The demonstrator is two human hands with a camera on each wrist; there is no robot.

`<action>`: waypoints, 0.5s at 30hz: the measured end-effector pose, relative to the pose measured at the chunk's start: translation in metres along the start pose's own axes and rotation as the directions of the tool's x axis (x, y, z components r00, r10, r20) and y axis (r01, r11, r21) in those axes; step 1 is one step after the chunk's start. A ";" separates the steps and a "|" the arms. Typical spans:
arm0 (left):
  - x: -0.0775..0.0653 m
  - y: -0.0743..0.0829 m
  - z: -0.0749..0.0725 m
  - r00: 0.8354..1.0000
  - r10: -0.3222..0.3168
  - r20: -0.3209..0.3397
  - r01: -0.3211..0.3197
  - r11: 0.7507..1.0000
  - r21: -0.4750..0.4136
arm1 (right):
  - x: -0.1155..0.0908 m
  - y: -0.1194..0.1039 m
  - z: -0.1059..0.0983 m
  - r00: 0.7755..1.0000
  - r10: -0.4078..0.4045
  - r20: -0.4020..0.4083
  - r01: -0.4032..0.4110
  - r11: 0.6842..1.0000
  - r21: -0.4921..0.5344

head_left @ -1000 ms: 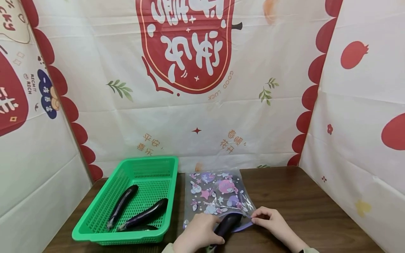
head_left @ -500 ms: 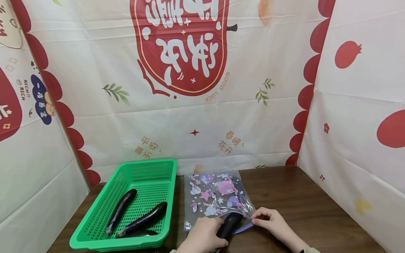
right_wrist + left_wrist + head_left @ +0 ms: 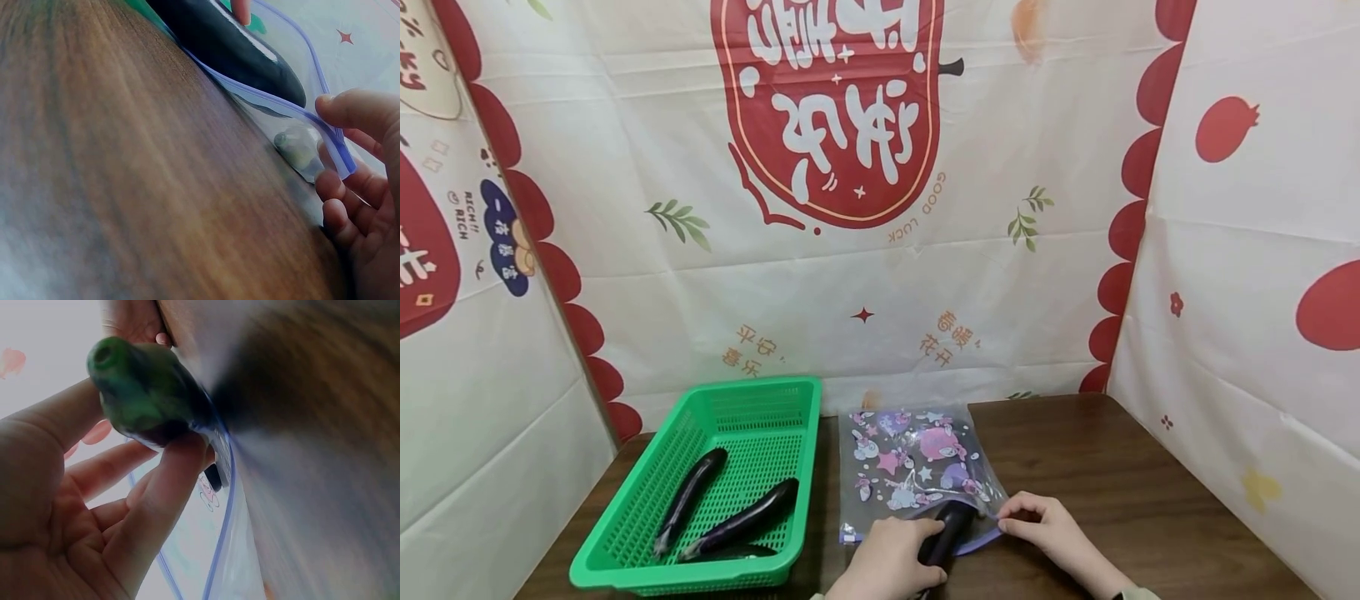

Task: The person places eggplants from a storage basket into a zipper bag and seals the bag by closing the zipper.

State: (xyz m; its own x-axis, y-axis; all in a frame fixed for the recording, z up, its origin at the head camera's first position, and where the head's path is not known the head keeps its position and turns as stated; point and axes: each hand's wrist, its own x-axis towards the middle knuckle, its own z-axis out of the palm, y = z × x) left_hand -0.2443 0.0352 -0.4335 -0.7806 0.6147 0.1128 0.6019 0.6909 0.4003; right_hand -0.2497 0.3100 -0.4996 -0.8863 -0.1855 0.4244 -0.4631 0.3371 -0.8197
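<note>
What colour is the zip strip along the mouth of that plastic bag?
The zip strip is bluish purple; it shows best in the right wrist view.

One eggplant [image 3: 953, 527] is held by the left hand [image 3: 891, 557], its far end at the mouth of a clear bag [image 3: 913, 467] printed with pink and purple figures. The bag's purple edge [image 3: 979, 543] is pinched by the right hand [image 3: 1039, 525]. At left on the brown table [image 3: 1075, 458], three more eggplants [image 3: 747, 521] are held in a green basket [image 3: 811, 475]. A white sheet [image 3: 820, 279] is hung behind.
</note>
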 end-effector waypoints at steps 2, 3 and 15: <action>0.000 0.001 -0.001 1.000 -0.010 0.001 0.010 1.000 -0.004 | 0.002 -0.001 0.000 1.000 -0.009 0.001 0.009 1.000 -0.008; 0.000 0.002 -0.001 1.000 -0.014 0.001 0.014 1.000 -0.002 | 0.002 -0.001 0.000 1.000 -0.012 0.003 0.012 1.000 -0.009; 0.001 0.011 0.004 0.996 0.013 -0.083 -0.009 0.998 0.056 | 0.001 -0.003 -0.001 0.999 0.038 -0.007 -0.038 0.999 0.009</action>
State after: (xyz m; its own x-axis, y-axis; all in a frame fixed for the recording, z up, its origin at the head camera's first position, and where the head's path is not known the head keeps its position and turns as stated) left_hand -0.2378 0.0445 -0.4325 -0.7837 0.5903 0.1933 0.6173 0.7057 0.3477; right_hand -0.2492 0.3094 -0.4968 -0.9034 -0.1664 0.3952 -0.4288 0.3356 -0.8388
